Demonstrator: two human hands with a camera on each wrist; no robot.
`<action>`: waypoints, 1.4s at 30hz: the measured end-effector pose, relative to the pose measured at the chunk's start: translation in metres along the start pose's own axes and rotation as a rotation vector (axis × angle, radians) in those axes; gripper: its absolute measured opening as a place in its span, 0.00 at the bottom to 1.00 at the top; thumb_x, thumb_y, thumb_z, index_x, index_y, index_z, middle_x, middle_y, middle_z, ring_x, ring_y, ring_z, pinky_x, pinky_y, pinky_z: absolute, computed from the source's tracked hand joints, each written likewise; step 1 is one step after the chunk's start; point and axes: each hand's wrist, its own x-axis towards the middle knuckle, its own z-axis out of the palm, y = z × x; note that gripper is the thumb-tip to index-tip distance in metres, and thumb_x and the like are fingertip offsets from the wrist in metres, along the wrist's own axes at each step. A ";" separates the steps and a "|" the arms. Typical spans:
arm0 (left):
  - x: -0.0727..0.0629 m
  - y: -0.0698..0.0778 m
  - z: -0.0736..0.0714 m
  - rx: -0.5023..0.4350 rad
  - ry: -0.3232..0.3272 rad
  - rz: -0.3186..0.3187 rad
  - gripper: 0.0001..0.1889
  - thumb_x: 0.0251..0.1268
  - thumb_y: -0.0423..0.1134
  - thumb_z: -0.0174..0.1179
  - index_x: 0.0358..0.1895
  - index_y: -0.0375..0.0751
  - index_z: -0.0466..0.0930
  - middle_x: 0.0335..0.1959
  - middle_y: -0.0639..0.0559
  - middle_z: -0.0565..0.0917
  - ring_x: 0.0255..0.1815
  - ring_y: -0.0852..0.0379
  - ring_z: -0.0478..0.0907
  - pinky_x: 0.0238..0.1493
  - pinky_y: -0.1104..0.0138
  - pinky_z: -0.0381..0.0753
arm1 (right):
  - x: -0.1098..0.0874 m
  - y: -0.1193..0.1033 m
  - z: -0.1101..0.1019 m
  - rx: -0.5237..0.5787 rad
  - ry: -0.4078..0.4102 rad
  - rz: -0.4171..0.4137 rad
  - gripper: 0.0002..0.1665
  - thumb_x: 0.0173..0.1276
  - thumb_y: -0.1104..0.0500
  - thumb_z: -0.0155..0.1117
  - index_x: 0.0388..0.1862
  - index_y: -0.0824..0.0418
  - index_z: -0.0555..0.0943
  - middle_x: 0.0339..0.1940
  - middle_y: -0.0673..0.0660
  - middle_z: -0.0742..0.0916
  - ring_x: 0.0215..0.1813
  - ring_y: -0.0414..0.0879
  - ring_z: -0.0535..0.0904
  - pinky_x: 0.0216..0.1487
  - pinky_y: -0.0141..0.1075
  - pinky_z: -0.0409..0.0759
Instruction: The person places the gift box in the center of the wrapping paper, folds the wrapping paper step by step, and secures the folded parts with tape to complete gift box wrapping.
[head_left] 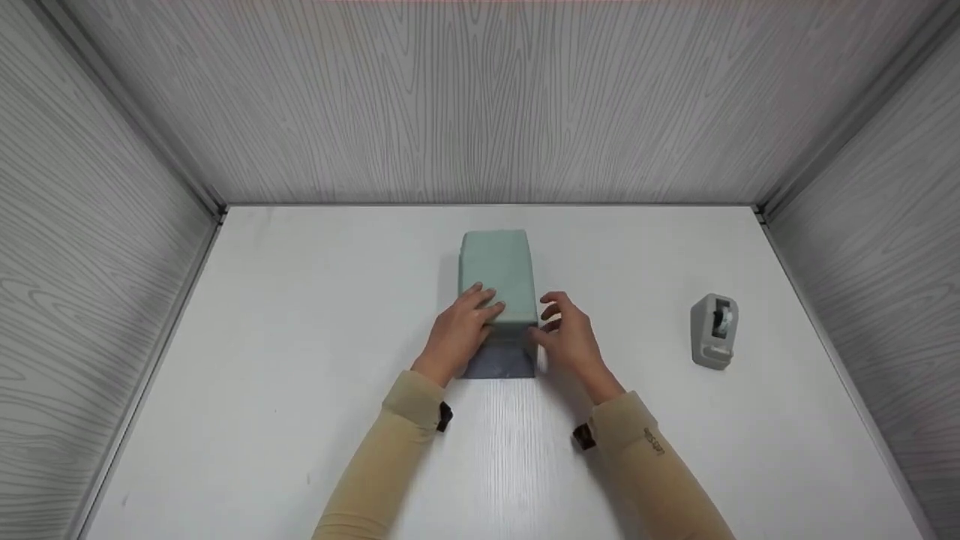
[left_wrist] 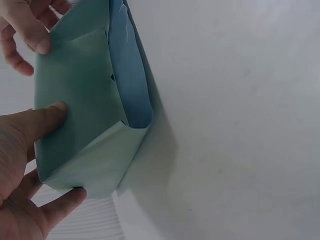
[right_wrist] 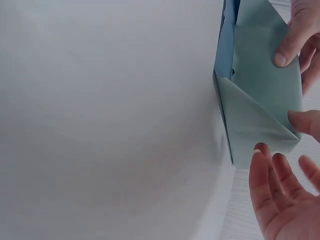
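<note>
A box wrapped in pale green paper (head_left: 496, 262) lies lengthwise on the table, its near end facing me. On that end the paper is folded into slanted creases, and a bottom flap with a bluish inner side (head_left: 499, 365) sticks out towards me. My left hand (head_left: 457, 334) holds the near left part, fingers spread over the top and side, thumb on the folded end. At the near right corner, my right hand (head_left: 571, 337) touches the end's edge with its thumb. Its other fingers are loosely bent, apart from the box's right side.
A grey tape dispenser (head_left: 712, 331) with a roll of tape stands to the right on the white table (head_left: 300, 315). Grey wood-grain panels (head_left: 480, 105) rise at the back and on both sides.
</note>
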 end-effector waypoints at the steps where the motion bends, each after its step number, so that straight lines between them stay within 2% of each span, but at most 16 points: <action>1: 0.000 0.000 0.000 -0.005 0.004 -0.001 0.23 0.63 0.35 0.67 0.62 0.48 0.80 0.68 0.48 0.72 0.73 0.49 0.60 0.66 0.58 0.67 | -0.002 0.000 0.000 0.022 0.010 0.031 0.23 0.60 0.68 0.69 0.54 0.63 0.74 0.39 0.58 0.81 0.39 0.53 0.83 0.36 0.41 0.81; 5: 0.000 0.000 0.001 -0.021 0.016 -0.008 0.23 0.63 0.35 0.67 0.63 0.48 0.80 0.68 0.49 0.72 0.74 0.49 0.60 0.66 0.58 0.68 | -0.007 0.001 0.002 0.060 0.032 0.124 0.12 0.61 0.65 0.67 0.42 0.64 0.77 0.34 0.56 0.81 0.36 0.49 0.82 0.30 0.38 0.81; 10: -0.001 -0.001 0.004 -0.041 0.019 -0.019 0.24 0.63 0.34 0.67 0.63 0.48 0.79 0.69 0.50 0.71 0.74 0.50 0.59 0.65 0.58 0.69 | -0.008 -0.001 0.009 0.092 0.059 0.174 0.07 0.61 0.67 0.65 0.37 0.64 0.77 0.31 0.57 0.80 0.30 0.47 0.81 0.23 0.37 0.81; 16: -0.002 0.000 0.006 -0.053 0.016 -0.034 0.24 0.64 0.34 0.66 0.64 0.49 0.79 0.69 0.51 0.70 0.75 0.50 0.58 0.63 0.57 0.71 | -0.009 -0.002 0.015 0.101 0.129 0.155 0.06 0.61 0.71 0.62 0.34 0.63 0.77 0.31 0.57 0.81 0.27 0.46 0.79 0.21 0.35 0.79; 20: -0.003 0.000 0.005 -0.065 0.022 -0.028 0.23 0.64 0.35 0.66 0.63 0.49 0.79 0.69 0.50 0.71 0.75 0.50 0.58 0.61 0.56 0.73 | -0.011 -0.001 0.015 0.100 0.144 0.128 0.05 0.62 0.71 0.62 0.34 0.63 0.77 0.33 0.57 0.83 0.28 0.45 0.79 0.22 0.34 0.78; 23: -0.003 0.000 0.004 -0.071 0.023 -0.024 0.23 0.65 0.35 0.66 0.63 0.48 0.79 0.69 0.50 0.71 0.75 0.50 0.58 0.61 0.55 0.73 | -0.013 -0.002 0.013 0.080 0.126 0.152 0.05 0.63 0.70 0.62 0.35 0.63 0.78 0.32 0.56 0.82 0.29 0.45 0.79 0.24 0.34 0.78; 27: -0.003 0.000 0.003 -0.080 0.015 -0.034 0.23 0.65 0.36 0.65 0.64 0.48 0.78 0.69 0.50 0.70 0.75 0.51 0.57 0.61 0.55 0.73 | -0.013 -0.005 0.009 0.079 0.085 0.235 0.03 0.61 0.69 0.62 0.35 0.64 0.79 0.30 0.56 0.81 0.28 0.45 0.79 0.23 0.34 0.78; 31: -0.003 0.000 0.003 -0.092 0.003 -0.046 0.23 0.66 0.36 0.65 0.65 0.49 0.78 0.70 0.51 0.69 0.75 0.51 0.56 0.62 0.54 0.72 | -0.012 -0.004 0.007 0.135 0.057 0.311 0.03 0.62 0.70 0.61 0.32 0.64 0.78 0.29 0.57 0.79 0.26 0.46 0.77 0.23 0.33 0.77; 34: -0.003 0.000 0.004 -0.098 -0.013 -0.055 0.23 0.67 0.37 0.64 0.65 0.49 0.77 0.71 0.51 0.68 0.76 0.51 0.55 0.62 0.53 0.72 | -0.012 -0.004 0.007 0.176 0.046 0.337 0.03 0.63 0.71 0.61 0.31 0.64 0.78 0.30 0.58 0.79 0.26 0.46 0.77 0.24 0.34 0.77; 42: -0.002 0.001 0.003 -0.105 -0.017 -0.071 0.23 0.66 0.37 0.64 0.65 0.50 0.77 0.71 0.52 0.68 0.76 0.52 0.55 0.60 0.51 0.73 | -0.015 -0.001 0.007 0.244 -0.007 0.417 0.06 0.64 0.66 0.66 0.38 0.66 0.79 0.32 0.58 0.79 0.29 0.47 0.77 0.29 0.36 0.80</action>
